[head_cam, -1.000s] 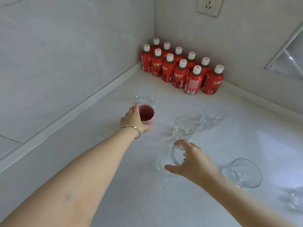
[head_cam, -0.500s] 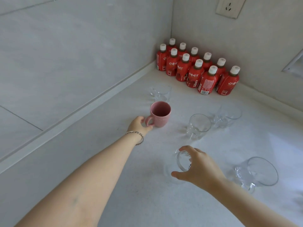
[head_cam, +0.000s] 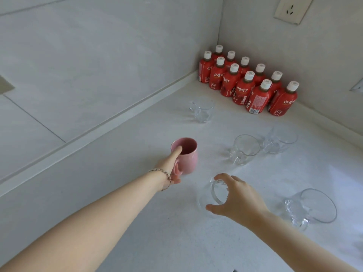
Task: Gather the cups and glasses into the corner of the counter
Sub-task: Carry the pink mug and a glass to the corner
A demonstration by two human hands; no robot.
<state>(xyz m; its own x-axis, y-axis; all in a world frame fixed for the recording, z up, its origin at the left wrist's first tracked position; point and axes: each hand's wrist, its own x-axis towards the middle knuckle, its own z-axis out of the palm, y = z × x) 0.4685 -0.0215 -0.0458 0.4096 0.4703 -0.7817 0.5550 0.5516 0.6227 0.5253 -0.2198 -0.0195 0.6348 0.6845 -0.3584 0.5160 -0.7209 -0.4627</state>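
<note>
A pink mug (head_cam: 187, 158) stands upright on the white counter (head_cam: 137, 222). My left hand (head_cam: 172, 165) grips it by the handle side, thumb over the rim. My right hand (head_cam: 235, 197) is closed around the rim of a clear glass (head_cam: 214, 195) just right of the mug. More clear glass cups stand apart: one (head_cam: 202, 109) near the left wall, one (head_cam: 244, 149) in the middle, one (head_cam: 279, 140) beside it, and a large one (head_cam: 312, 207) at the right.
Several red juice bottles (head_cam: 247, 85) with white caps fill the counter's far corner. A raised ledge (head_cam: 98, 130) runs along the left wall. A wall socket (head_cam: 292, 8) sits high on the back wall.
My left hand has shifted from the mug's side to its handle with the thumb on the rim. The right hand stays on the clear glass. The view has moved closer and leftward.
</note>
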